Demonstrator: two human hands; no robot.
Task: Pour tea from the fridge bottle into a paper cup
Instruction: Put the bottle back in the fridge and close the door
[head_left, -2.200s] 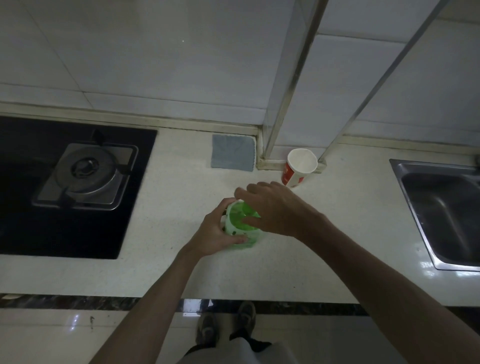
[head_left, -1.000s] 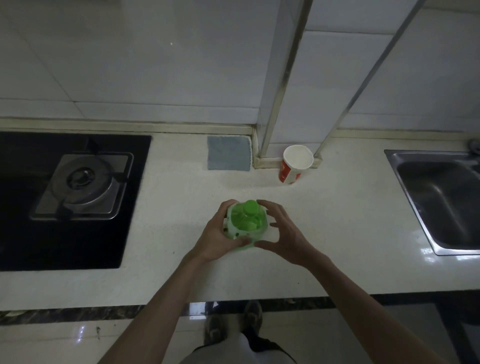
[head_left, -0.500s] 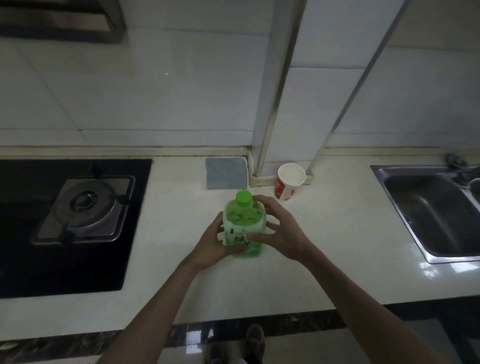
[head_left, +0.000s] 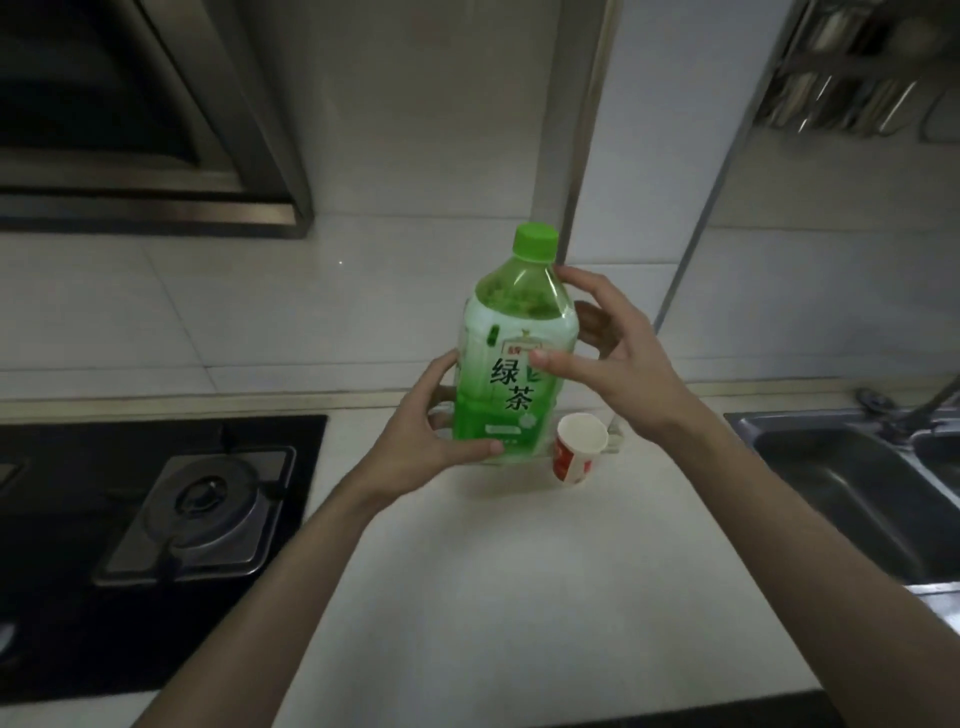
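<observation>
A green tea bottle with a green cap on it is upright and held above the pale counter. My left hand grips its lower body from the left. My right hand holds the upper part, thumb on the label and fingers curled round the shoulder. A red and white paper cup stands upright on the counter just right of the bottle's base. Its inside is hard to see.
A black gas stove lies to the left under a range hood. A steel sink with a faucet is at the right. A metal column runs up the wall behind the bottle.
The bottle has risen off the counter in both hands. My right hand came off the cap and took the bottle's side. The view has tilted upward.
</observation>
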